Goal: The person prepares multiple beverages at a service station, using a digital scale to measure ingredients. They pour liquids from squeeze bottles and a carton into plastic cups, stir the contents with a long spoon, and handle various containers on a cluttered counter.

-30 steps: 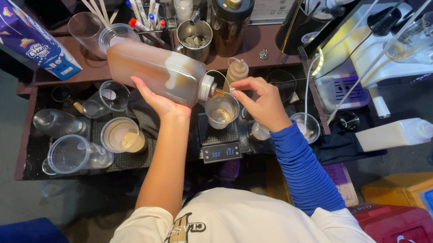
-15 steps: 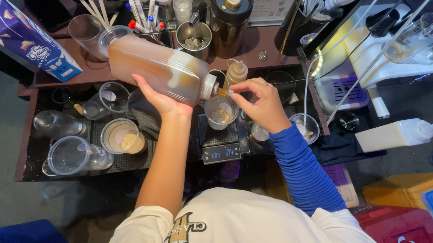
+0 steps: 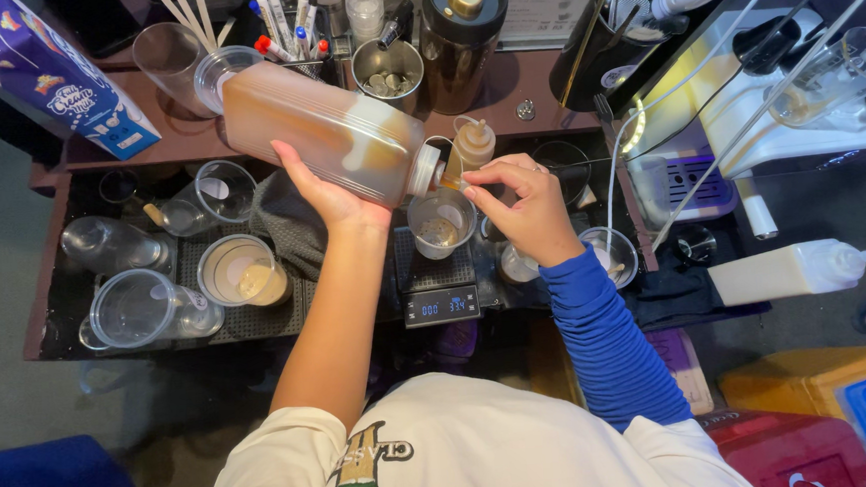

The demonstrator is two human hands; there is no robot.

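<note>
Head view, looking down. Left hand (image 3: 335,194) is clamped under the body of a large translucent bottle (image 3: 321,130) holding brown liquid w/ pale patches. Bottle lies tilted nearly flat, base toward upper left, white neck and nozzle pointing right and slightly down. Nozzle tip sits directly above a clear cup (image 3: 442,223) that stands on a small digital scale (image 3: 442,305) w/ lit display. Cup holds a shallow layer of light liquid.

Right hand (image 3: 521,208), blue sleeve on forearm, is at the nozzle: thumb and forefinger pinched narrow around the tip, other fingers curled. Cannot tell whether the fingers grip a cap or only steady the spout. Both hands are near each other, cup between and just below them.

Surroundings on the counter: squeeze bottle (image 3: 472,143) w/ amber contents just behind the nozzle, touching or nearly so. Metal tin (image 3: 387,71) and dark canister (image 3: 462,26) further back. Left of the scale: cup w/ creamy liquid (image 3: 244,272), several empty clear cups (image 3: 142,309), grey cloth (image 3: 287,227). Blue carton (image 3: 47,77) at upper left. Right: white machine (image 3: 796,121), white bottle (image 3: 790,270) lying on its side, well apart from the hands.

Path bottle-to-cup: unobstructed.
</note>
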